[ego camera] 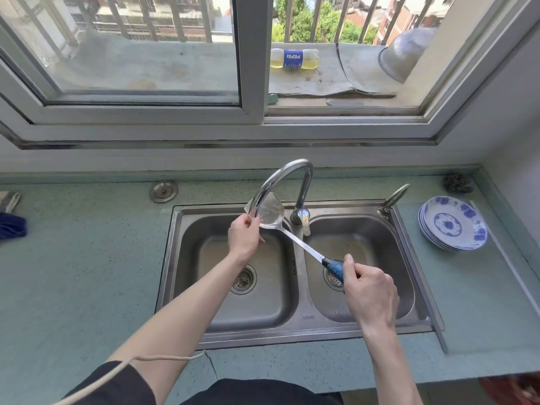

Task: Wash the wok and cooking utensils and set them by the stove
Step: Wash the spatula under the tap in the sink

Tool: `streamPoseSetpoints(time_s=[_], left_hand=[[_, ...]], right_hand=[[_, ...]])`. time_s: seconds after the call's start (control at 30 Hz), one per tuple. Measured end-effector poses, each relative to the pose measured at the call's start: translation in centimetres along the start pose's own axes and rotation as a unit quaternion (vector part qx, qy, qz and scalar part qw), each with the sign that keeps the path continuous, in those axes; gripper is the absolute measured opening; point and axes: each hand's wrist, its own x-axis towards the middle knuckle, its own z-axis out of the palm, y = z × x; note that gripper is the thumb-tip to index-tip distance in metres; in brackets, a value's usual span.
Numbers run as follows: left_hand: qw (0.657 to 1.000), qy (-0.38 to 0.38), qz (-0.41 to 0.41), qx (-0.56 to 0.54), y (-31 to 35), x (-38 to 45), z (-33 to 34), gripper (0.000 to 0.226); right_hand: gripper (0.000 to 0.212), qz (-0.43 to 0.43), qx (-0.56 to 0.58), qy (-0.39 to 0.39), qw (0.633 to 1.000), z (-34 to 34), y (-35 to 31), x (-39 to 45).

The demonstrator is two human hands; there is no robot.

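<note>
A steel spatula (295, 239) with a blue handle slants over the double sink (295, 323). Its flat blade sits under the curved faucet spout (280, 182), above the left basin. My right hand (369, 296) grips the blue handle over the right basin. At the blade's lower left edge, my left hand (244, 238) pinches or rubs the metal with its fingertips. No wok is in view. I cannot tell whether water is running.
A stack of blue-and-white plates (453, 223) rests on the counter right of the sink. A steel scrubber (457, 182) lies in the back right corner. A dark blue cloth (11, 229) is at far left. A Pepsi bottle (293, 58) lies on the window ledge.
</note>
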Motion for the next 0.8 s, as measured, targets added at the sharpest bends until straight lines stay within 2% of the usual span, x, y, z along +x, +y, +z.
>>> streamPoseSetpoints(time_s=[0.07, 0.17, 0.3, 0.43, 0.53, 0.67, 0.8], left_hand=[[0.995, -0.042, -0.032, -0.085, -0.1, -0.4, 0.3, 0.020], [0.979, -0.054, -0.075, -0.184, 0.4, -1.1, 0.5, 0.021], [0.980, -0.011, -0.087, -0.178, 0.3, -1.2, 0.3, 0.045], [0.956, -0.038, -0.110, -0.270, 0.3, -1.8, 0.4, 0.024], [0.948, -0.047, -0.139, -0.283, -0.2, -2.3, 0.5, 0.030], [0.940, -0.006, -0.169, -0.297, -0.2, -2.4, 0.7, 0.027], [0.903, 0.013, -0.210, -0.375, 0.4, -2.2, 0.7, 0.028]], right_hand=[[0.057, -0.004, -0.005, -0.006, 1.000, 0.1, -0.1, 0.0], [0.054, -0.007, -0.018, -0.002, 1.000, 0.3, -0.1, -0.1], [0.052, -0.021, -0.016, -0.003, 1.000, 0.2, 0.2, -0.1], [0.053, -0.032, -0.024, 0.004, 0.999, 0.2, -0.4, -0.2], [0.054, -0.041, -0.029, 0.005, 0.999, 0.0, -0.8, -0.2], [0.054, -0.047, -0.030, -0.005, 0.998, 0.2, -1.1, -0.5], [0.057, -0.035, -0.019, -0.012, 0.999, 0.9, -1.2, -0.5]])
